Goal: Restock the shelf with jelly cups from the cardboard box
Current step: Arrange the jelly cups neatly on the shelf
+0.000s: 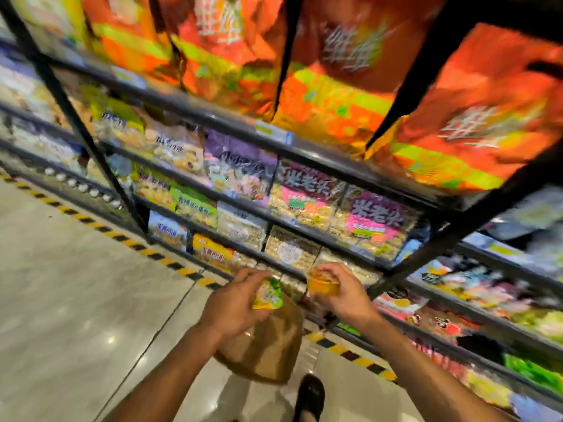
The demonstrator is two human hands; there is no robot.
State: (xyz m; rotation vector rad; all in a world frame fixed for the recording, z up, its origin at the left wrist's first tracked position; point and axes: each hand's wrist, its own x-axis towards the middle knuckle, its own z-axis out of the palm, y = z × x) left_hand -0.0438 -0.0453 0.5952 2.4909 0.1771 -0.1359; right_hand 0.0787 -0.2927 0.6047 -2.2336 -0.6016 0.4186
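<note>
Reads "米老头" in white on the purple band of one clear snack bag (307,190), and again on the neighbouring bag (376,217). Large white characters on the orange bags (344,71) above, too blurred to read. Price tags (274,132) on the shelf edge (329,161), the green-lidded jelly cup (269,295) and the orange jelly cup (323,286): print illegible.

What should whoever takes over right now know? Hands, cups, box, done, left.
Left hand: grips a green-lidded jelly cup.
Right hand: grips an orange jelly cup.
Both cups are held in front of the shelf, neither set down yet.
Cardboard box: below the hands; its contents do not show.
Done: two cups in hand.
Left: place both on the shelf, then continue from the box.
</note>
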